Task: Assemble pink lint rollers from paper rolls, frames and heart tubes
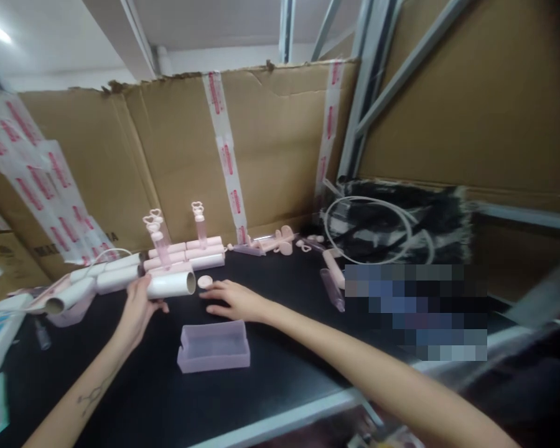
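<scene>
My left hand (139,308) is closed around the near end of a white cardboard tube (170,286), its open, hollow end facing right. To the right, my right hand (238,301) reaches low over the black table with its fingers apart. Just beyond those fingertips lies a small round pink disc (205,282); whether they touch it I cannot tell. Nearer to me sits an open translucent purple tray (214,362). Behind the held tube are pink tubes (204,242), with heart-topped bubble wands (198,224) standing upright among them.
Several white tubes (119,279) lie at left, beside a white-and-blue object (4,330). Pink and purple parts (280,239) are scattered along the cardboard wall (280,149). A coiled white cable (368,199) rests at right. A metal rail (284,420) edges the table.
</scene>
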The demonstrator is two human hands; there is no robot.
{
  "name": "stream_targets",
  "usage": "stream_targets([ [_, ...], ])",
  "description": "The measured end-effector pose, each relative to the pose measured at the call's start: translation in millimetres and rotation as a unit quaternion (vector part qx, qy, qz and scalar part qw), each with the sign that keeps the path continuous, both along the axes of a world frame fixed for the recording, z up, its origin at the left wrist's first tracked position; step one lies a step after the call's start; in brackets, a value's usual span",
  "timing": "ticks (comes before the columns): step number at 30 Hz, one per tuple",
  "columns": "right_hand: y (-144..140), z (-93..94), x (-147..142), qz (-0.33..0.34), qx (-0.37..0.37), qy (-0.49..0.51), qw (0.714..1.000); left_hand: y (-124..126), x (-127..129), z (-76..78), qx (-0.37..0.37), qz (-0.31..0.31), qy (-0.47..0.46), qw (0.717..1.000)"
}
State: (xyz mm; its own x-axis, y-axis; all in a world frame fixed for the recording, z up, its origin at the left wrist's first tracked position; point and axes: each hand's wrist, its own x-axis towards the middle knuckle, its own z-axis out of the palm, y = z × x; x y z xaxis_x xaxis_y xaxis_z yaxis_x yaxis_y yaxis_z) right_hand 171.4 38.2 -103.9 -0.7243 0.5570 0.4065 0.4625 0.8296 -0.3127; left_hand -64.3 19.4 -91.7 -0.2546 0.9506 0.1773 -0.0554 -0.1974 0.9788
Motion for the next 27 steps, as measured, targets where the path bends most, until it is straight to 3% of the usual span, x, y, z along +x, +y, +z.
stream_targets([
  [3,4,-6.9,-4,-0.021,0.007,-0.022,1.0,-2,1,3.5,0.005,-0.042,-0.104,0.994],
  [7,20,-8.6,-14,-0.073,0.032,0.029,0.996,-3,3,4.3,0.01,-0.067,-0.184,0.981],
  [14,29,-3.3,-9,-0.064,0.007,0.021,0.998,-4,5,-2.2,-0.012,-0.048,-0.217,0.975],
  [17,14,10.3,-6,-0.068,-0.039,0.109,0.991,-6,7,-3.3,-0.013,-0.039,-0.218,0.975],
  [21,-9,25.3,-19,-0.026,-0.168,0.334,0.927,-13,15,-3.5,-0.022,-0.065,-0.218,0.973],
  [25,-23,26.7,-35,-0.02,-0.193,0.442,0.876,-24,28,-2.5,-0.03,-0.103,-0.223,0.969],
  [27,-26,27.0,-37,-0.028,-0.179,0.457,0.871,-27,32,-1.7,-0.034,-0.12,-0.232,0.965],
])
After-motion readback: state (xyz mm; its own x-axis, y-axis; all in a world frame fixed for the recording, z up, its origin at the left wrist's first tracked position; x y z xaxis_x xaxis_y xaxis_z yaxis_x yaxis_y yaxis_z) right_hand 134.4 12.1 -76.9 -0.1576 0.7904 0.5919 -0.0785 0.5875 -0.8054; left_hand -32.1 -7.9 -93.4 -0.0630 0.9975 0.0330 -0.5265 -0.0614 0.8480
